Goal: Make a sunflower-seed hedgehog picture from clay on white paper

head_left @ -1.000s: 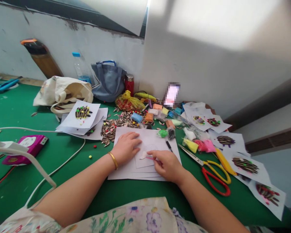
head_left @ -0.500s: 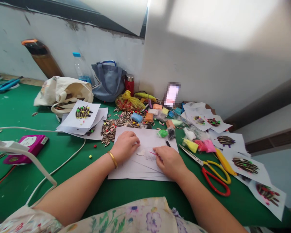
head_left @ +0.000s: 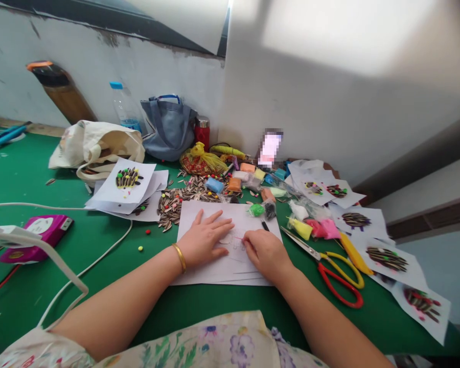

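My left hand [head_left: 205,237], a gold bangle at its wrist, lies flat with fingers spread on a white paper sheet [head_left: 189,217]. Close by, my right hand [head_left: 267,253] rests on the same sheet, its fingers pinched round a thin pink stick [head_left: 238,238]. Only the stick's tip shows; my fingers hide the rest. Faint outlines are drawn on the paper between the two hands. A short black pen-like piece [head_left: 265,226] lies beyond my right hand. More sheets are stacked under the top one.
Sunflower seeds [head_left: 170,205] are heaped behind the paper, beside bagged coloured clay [head_left: 256,209]. Open scissors [head_left: 322,255] and a yellow cutter [head_left: 354,253] lie right. Seed pictures [head_left: 387,258] line the right edge. At left are a magenta box [head_left: 48,235] and white cable [head_left: 111,249].
My left hand has gone from curled fingers to lying flat and spread out on the paper. My right hand keeps its pinch on the pink stick. The view has shifted slightly.
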{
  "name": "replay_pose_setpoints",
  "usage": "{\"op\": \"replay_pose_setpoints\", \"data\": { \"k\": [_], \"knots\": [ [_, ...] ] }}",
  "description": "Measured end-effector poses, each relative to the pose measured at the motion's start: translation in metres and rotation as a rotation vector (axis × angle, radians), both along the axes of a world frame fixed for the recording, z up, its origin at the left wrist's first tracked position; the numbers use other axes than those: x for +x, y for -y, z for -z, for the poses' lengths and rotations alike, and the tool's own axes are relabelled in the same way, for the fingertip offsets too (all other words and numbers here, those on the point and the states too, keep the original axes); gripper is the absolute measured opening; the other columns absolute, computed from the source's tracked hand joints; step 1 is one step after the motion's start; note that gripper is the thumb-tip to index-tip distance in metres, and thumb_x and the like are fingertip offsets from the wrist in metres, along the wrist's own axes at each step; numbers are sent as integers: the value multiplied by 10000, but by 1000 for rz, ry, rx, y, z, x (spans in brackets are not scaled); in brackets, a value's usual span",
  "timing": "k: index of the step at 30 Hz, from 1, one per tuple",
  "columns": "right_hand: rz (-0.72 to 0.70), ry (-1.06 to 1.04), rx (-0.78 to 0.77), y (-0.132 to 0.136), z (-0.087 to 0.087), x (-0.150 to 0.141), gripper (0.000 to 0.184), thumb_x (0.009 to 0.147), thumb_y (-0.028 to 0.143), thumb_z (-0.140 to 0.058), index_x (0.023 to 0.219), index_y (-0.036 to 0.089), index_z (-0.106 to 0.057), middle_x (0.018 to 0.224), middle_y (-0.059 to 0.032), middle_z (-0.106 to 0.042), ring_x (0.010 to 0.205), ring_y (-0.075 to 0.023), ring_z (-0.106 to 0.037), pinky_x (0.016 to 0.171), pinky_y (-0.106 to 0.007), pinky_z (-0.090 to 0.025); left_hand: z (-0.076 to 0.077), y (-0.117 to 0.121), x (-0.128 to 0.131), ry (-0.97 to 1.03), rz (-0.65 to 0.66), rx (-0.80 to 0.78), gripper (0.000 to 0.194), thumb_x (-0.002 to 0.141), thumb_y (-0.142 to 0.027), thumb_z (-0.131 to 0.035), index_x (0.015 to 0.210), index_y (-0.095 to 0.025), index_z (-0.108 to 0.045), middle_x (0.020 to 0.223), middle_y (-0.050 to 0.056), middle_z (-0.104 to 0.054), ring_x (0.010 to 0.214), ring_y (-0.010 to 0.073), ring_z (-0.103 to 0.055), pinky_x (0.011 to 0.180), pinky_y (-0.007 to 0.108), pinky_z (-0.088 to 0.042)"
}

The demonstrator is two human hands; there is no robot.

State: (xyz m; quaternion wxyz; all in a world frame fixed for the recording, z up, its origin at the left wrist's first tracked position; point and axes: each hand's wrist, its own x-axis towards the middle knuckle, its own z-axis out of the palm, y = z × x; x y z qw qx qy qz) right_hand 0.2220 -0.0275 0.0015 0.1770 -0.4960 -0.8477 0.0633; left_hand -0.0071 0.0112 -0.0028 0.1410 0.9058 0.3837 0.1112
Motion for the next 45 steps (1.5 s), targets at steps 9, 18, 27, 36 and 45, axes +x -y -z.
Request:
{"op": "replay_pose_setpoints", "data": {
  "k": [9, 18, 27, 36, 45],
  "knots": [
    [-16, -202, -169, 1, 8, -9, 232, 985, 261, -398, 1098, 206, -592, 1031, -67, -664, 965, -209, -595, 856, -327, -447, 6, 8, 9, 19, -66, 17, 709, 825, -513, -621, 1436, -248, -376, 1436, 104, -511, 1417, 288, -320, 1168, 581, 20],
    [48, -148, -92, -7, 16, -3, 204, 946, 174, -431, 1027, 177, -619, 966, -84, -664, 919, -214, -598, 846, -334, -464, -30, 29, 5, -228, 0, 67, 624, 764, -488, -713, 1258, -132, -574, 1323, 187, -593, 1280, 333, -498, 1141, 548, -222],
    [81, -89, 35, -9, 19, 4, 236, 912, 132, -445, 1061, 171, -623, 1070, -110, -684, 1038, -255, -597, 926, -403, -462, -30, 52, -16, -221, 40, 13, 735, 720, -439, -772, 1356, -206, -487, 1455, 128, -486, 1376, 306, -394, 1149, 515, -233],
    [8, -52, 38, -16, 33, -5, 374, 935, 118, -403, 1279, 114, -549, 1288, -166, -616, 1286, -257, -506, 1074, -441, -418, -9, 32, -23, -160, 26, -26, 930, 736, -577, -693, 1492, -229, -280, 1581, 137, -246, 1468, 287, -194, 1179, 503, -127],
    [-103, -277, -184, -47, 18, -17, 350, 954, 209, -426, 1274, 202, -567, 1328, -99, -602, 1258, -212, -540, 1075, -416, -428, -3, 22, -23, -30, 124, -17, 1048, 685, -651, -684, 1505, -180, -230, 1478, 205, -428, 1384, 300, -387, 1172, 504, -149]
  ]
}}
